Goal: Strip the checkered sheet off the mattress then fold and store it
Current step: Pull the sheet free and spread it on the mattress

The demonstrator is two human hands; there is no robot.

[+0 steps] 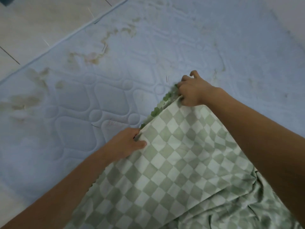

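On pale blue quilted mattress (102,100): green-and-white checkered cotton sheet (181,154), folded edge pinched at opposite corners by left hand (125,142) and right hand (193,91), fingers curled.

Checkered sheet (181,154): pale green and white squares, darker green scalloped trim along its far edge. Covers the mattress's near right part. Upper layer smooth, its far edge straight and diagonal; crumpled folds toward the near right corner.
Mattress (99,96): pale blue, quilted, brownish stains, left and far parts bare.
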